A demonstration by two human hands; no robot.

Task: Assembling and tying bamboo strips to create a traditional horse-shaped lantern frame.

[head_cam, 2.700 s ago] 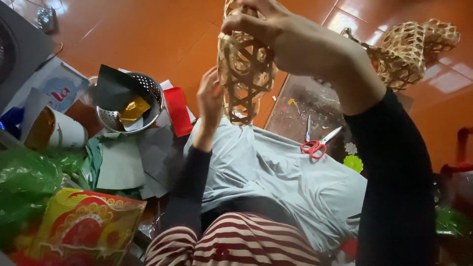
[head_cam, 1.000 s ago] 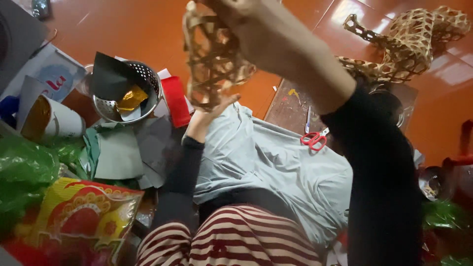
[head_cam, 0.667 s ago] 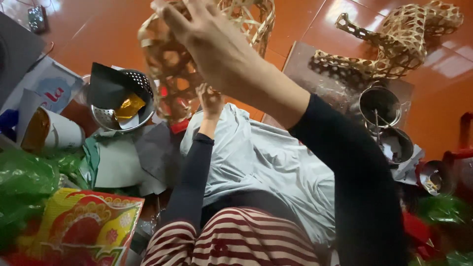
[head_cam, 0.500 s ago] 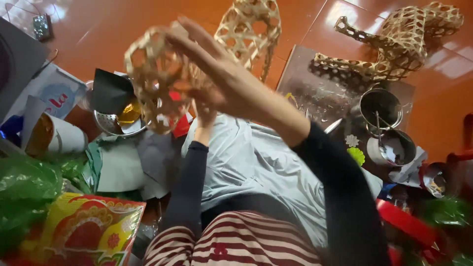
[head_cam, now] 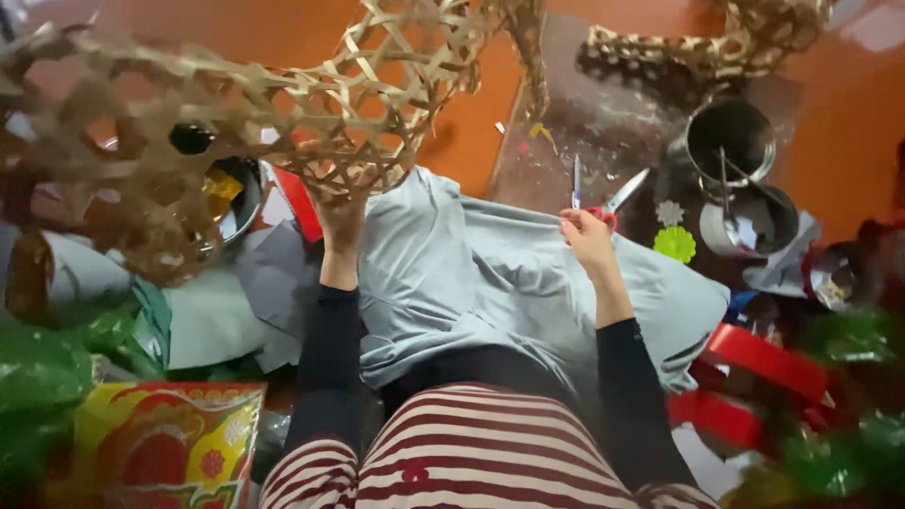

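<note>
A large open-weave bamboo lattice (head_cam: 283,104) fills the upper left, very near the camera. My left hand (head_cam: 341,215) is raised under its lower edge and grips the strips there. My right hand (head_cam: 588,238) rests low on the grey cloth (head_cam: 471,273) spread over my lap, its fingers closed on the red handles of the scissors (head_cam: 603,193), whose blades point away from me. A second woven bamboo piece (head_cam: 716,42) lies on the floor at the top right.
Two metal cups (head_cam: 731,141) stand at the right, beside a green paper flower (head_cam: 675,243). A metal bowl (head_cam: 238,200) and grey paper sheets (head_cam: 273,283) lie to the left. Green plastic (head_cam: 47,368), a colourful packet (head_cam: 160,443) and red strips (head_cam: 764,363) crowd the near edges.
My right hand has let go of the lattice and dropped to the scissors on the cloth. The lattice has swung left and closer to the camera, held by my left hand alone.
</note>
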